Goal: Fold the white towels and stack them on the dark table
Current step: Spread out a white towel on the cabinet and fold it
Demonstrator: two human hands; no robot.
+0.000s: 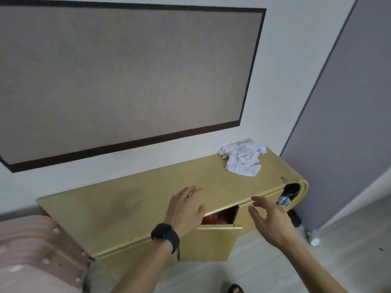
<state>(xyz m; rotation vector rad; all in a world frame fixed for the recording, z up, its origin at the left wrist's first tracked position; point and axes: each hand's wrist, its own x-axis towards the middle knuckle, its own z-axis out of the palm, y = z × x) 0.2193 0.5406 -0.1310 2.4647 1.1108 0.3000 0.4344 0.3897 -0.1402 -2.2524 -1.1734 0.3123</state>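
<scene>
- While hovering over the yellow desk (127,208), left hand (185,208) has fingers (193,192) loosely apart, empty.
- right hand (268,218): fingers spread, empty too.
- crumpled white towel (242,158) on desk's far right end.

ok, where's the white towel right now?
Head view, right of centre: the white towel lies crumpled on the right end of the yellow cabinet, by the wall, beyond the left hand and right hand.
</scene>
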